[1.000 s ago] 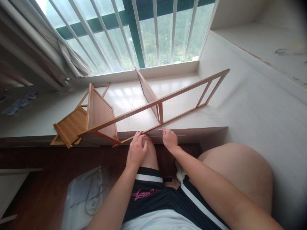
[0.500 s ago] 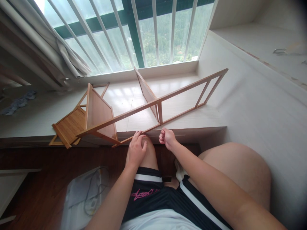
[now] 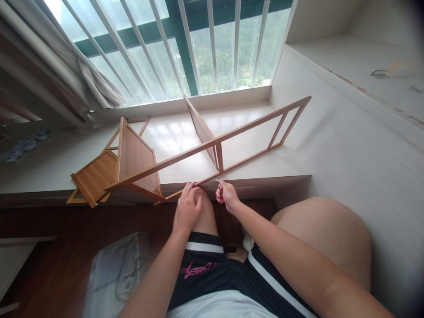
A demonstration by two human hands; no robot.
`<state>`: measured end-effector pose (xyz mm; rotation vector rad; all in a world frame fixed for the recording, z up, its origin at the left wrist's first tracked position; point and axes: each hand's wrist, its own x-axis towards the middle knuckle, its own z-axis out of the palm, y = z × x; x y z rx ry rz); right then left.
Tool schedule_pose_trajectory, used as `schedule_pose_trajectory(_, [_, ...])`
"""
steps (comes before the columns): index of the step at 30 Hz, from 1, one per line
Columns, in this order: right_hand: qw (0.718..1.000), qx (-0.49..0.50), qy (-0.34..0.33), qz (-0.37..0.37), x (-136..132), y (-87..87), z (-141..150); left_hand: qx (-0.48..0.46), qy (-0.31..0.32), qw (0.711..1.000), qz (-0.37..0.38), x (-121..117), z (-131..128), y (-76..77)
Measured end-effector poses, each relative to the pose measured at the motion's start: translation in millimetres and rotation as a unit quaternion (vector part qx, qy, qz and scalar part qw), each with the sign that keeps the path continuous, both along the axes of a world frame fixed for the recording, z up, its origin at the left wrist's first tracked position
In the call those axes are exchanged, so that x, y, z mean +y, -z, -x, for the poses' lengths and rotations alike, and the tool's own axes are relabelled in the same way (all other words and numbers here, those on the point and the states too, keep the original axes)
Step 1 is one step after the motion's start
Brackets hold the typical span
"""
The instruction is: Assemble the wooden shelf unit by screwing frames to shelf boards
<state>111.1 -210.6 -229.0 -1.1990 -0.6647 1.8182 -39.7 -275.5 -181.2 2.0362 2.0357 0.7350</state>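
Note:
A wooden shelf frame [image 3: 185, 155] lies on its side along the white window ledge, with two panels set crosswise in it. My left hand [image 3: 188, 207] rests spread over my bent knee, its fingertips by the frame's lower rail. Below the middle joint of that rail, my right hand [image 3: 227, 195] is closed around a thin metal rod-like tool [image 3: 217, 180]. Only the tool's pale tip shows, just under the rail and apart from it as far as I can see; the rest is hidden in my fingers.
The window ledge [image 3: 265, 165] ends at a white wall [image 3: 334, 145] on the right. Barred windows and a grey curtain [image 3: 82, 66] are behind. On the dark floor stands a translucent plastic box [image 3: 102, 274] with a cable. A metal clip-like object [image 3: 379, 73] lies on the right shelf.
My right hand has drawn slightly left and down, and the tool's tip has moved off the frame's joint. My left hand has stayed on the knee.

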Motion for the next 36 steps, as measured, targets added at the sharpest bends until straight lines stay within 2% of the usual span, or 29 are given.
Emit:
schedule_pose_trajectory(8, [0.999,-0.027,0.016,-0.020,-1,2.6,0,-0.005,-0.014,1.000,-0.020,0,1,0.6])
schedule_pose_trajectory(16, [0.991,-0.102,0.058,-0.067,-10,-2.5,-2,-0.013,-0.042,0.998,-0.034,0,4,3.9])
schedule_pose_trajectory(20, [0.989,-0.116,0.047,-0.076,-13,-1.5,-2,-0.004,-0.093,0.995,-0.038,-1,6,5.6])
schedule_pose_trajectory(24, [0.986,-0.141,0.013,-0.093,-16,0.7,-1,-0.005,-0.106,0.994,-0.040,-2,6,6.1])
schedule_pose_trajectory(30, [0.945,-0.263,0.000,-0.193,-22,7.2,-2,-0.014,-0.096,0.994,-0.041,-3,6,4.7])
schedule_pose_trajectory(36, [0.919,-0.332,0.003,-0.214,-22,12.8,-5,-0.022,-0.093,0.995,-0.037,-3,7,4.0])
